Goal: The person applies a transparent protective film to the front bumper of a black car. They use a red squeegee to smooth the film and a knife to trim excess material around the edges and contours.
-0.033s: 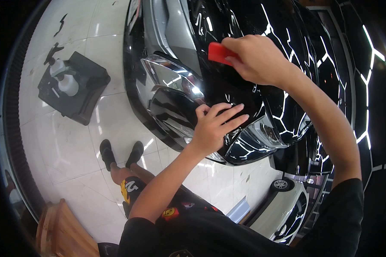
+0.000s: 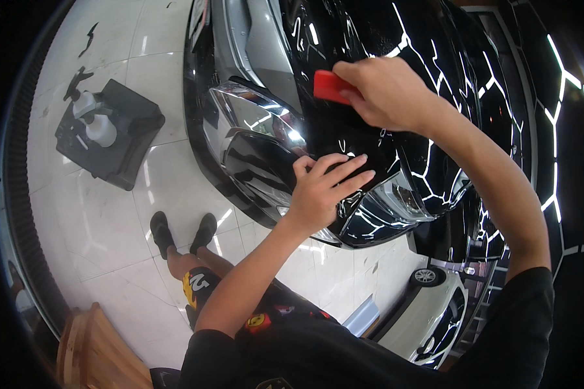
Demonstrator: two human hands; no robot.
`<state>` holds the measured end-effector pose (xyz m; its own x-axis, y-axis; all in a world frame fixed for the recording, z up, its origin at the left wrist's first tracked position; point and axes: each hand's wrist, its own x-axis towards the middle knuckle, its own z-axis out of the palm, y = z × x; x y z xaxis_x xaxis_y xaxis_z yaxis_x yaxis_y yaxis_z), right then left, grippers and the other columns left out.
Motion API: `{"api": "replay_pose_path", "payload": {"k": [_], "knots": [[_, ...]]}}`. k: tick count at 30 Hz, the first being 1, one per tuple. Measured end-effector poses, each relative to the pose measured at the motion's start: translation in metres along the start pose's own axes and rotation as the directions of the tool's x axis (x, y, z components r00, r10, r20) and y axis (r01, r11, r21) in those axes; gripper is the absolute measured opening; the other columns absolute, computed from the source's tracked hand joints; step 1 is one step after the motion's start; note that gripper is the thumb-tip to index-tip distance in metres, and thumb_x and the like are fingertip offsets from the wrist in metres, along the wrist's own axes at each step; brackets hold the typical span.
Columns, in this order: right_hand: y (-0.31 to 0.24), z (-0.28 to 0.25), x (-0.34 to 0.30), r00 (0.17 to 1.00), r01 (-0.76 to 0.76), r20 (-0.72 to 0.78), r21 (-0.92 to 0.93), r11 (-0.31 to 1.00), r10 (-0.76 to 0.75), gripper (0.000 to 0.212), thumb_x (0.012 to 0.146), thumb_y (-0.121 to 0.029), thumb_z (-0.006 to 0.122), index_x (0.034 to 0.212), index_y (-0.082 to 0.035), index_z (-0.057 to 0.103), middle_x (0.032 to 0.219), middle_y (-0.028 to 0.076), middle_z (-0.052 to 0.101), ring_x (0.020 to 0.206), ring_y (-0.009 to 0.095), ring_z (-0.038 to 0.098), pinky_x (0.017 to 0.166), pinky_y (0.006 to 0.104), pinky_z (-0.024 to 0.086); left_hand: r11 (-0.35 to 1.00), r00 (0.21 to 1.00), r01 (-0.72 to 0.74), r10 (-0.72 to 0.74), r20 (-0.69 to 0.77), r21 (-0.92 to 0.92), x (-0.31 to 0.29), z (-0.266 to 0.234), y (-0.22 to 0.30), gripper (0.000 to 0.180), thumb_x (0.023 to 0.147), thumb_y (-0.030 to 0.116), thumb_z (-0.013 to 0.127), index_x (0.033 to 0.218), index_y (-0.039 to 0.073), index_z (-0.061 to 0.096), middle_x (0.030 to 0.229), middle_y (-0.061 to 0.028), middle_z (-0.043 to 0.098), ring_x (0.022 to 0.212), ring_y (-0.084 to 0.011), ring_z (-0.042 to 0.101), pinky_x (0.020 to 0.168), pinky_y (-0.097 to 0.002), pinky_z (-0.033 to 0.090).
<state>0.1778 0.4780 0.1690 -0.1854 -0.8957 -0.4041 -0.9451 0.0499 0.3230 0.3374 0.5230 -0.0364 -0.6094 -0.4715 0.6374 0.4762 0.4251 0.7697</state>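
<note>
A glossy black car (image 2: 344,133) fills the upper middle, with its tail light (image 2: 256,117) beside a grey strip. My right hand (image 2: 389,94) is closed round a red squeegee (image 2: 331,87), a flat piece held by one end over the black panel. Whether its edge touches the paint cannot be made out. Nearer to me, my left hand (image 2: 321,194) lies with fingers spread on the corner of the bodywork, between the tail light and another clear lamp (image 2: 396,198). Nothing shows in that hand, though its palm is hidden.
On the tiled floor at left, a dark grey plastic case (image 2: 133,123) carries white spray bottles (image 2: 101,131). A wooden piece of furniture (image 2: 97,350) stands at lower left. A light-coloured car (image 2: 405,324) is parked at lower right. Bright light lines reflect in the black paint.
My right hand and the red squeegee sit very slightly lower in the picture. My left hand stays at nearly the same spot on the car.
</note>
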Motion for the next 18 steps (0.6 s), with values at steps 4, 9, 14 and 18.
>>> {"api": "replay_pose_path", "payload": {"k": [4, 9, 14, 18], "knots": [[-0.016, 0.023, -0.062, 0.999, -0.035, 0.028, 0.065, 0.997, 0.034, 0.018, 0.089, -0.01, 0.068, 0.105, -0.004, 0.063, 0.086, 0.015, 0.073, 0.076, 0.036, 0.074, 0.067, 0.0454, 0.057, 1.0, 1.0, -0.004, 0.004, 0.002, 0.007, -0.002, -0.005, -0.005, 0.045, 0.082, 0.018, 0.079, 0.127, 0.023, 0.078, 0.14, 0.0005, 0.07, 0.119, -0.0195, 0.061, 0.096, -0.0438, 0.028], [-0.025, 0.001, -0.056, 0.995, -0.097, 0.031, 0.035, 0.995, 0.096, 0.015, 0.089, -0.008, 0.067, 0.104, -0.005, 0.064, 0.086, 0.012, 0.072, 0.076, 0.036, 0.074, 0.064, 0.0449, 0.056, 0.998, 0.998, -0.052, 0.051, 0.043, 0.036, 0.0, -0.005, -0.002, 0.051, 0.08, 0.004, 0.072, 0.126, 0.023, 0.078, 0.14, 0.0011, 0.07, 0.12, -0.0207, 0.06, 0.097, -0.0451, 0.029], [-0.013, 0.027, -0.06, 0.997, -0.071, -0.013, 0.008, 0.997, 0.071, 0.027, 0.084, -0.013, 0.074, 0.108, -0.006, 0.065, 0.089, 0.01, 0.072, 0.082, 0.031, 0.074, 0.069, 0.0423, 0.055, 0.997, 0.991, -0.075, 0.071, 0.112, 0.034, 0.006, -0.01, -0.001, 0.064, 0.072, -0.004, 0.067, 0.129, 0.024, 0.076, 0.145, 0.0019, 0.066, 0.124, -0.0219, 0.057, 0.097, -0.0471, 0.03], [-0.06, 0.039, -0.097, 0.992, -0.099, -0.095, -0.154, 0.983, 0.085, 0.034, 0.08, -0.018, 0.075, 0.111, -0.009, 0.064, 0.098, 0.007, 0.063, 0.094, 0.026, 0.064, 0.079, 0.042, 0.046, 0.989, 0.976, -0.08, 0.052, 0.213, 0.126, 0.0, -0.019, -0.004, 0.063, 0.071, 0.0, 0.069, 0.129, 0.025, 0.076, 0.144, 0.0016, 0.066, 0.128, -0.0238, 0.054, 0.099, -0.0491, 0.032]]}}
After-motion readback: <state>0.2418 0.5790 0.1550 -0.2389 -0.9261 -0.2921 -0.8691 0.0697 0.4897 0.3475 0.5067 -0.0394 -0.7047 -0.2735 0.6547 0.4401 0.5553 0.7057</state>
